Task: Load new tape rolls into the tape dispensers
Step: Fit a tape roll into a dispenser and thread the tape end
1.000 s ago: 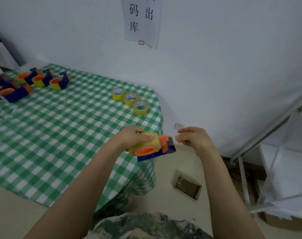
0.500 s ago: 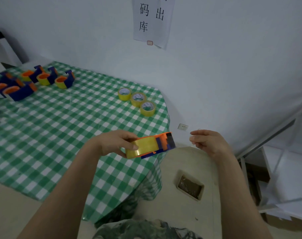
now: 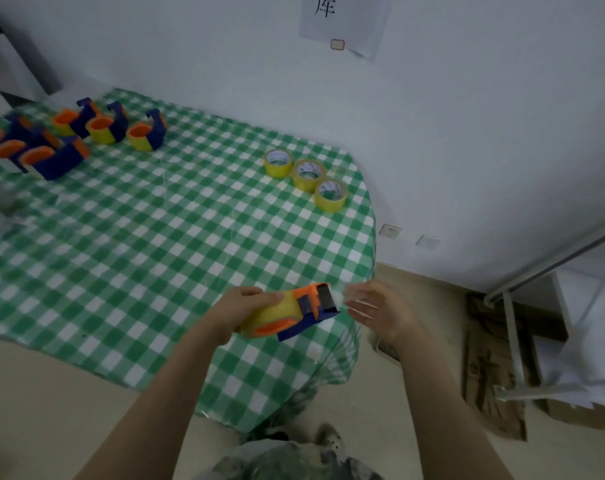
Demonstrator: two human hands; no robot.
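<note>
A tape dispenser [image 3: 306, 315] is held just above the near right corner of the table [image 3: 148, 244], which is covered with a green-and-white checked cloth. The dispenser is seen to have a dark blue body, an orange hub and an orange guard at its front, where a dark cutter plate is set. A yellow tape roll [image 3: 277, 311] is seated on the hub, and the whole is tilted so that the orange hub face is turned towards the camera.

The dispenser is gripped at its roll end by the left hand [image 3: 240, 311], whose fingers are curled round the yellow roll, with the thumb laid along its top. The right hand [image 3: 380, 311] is held just beside the cutter end with its fingers stretched out and spread; nothing is seen to be grasped in it. The fingertips are blurred, so whether the cutter is touched cannot be told.

Three spare yellow tape rolls [image 3: 308, 174] are laid flat in a touching row near the far right edge of the table. A cluster of blue and orange dispensers [image 3: 103, 128], several fitted with yellow rolls, is gathered at the far left. A paper sheet [image 3: 344, 22] is fixed to the white wall.
</note>
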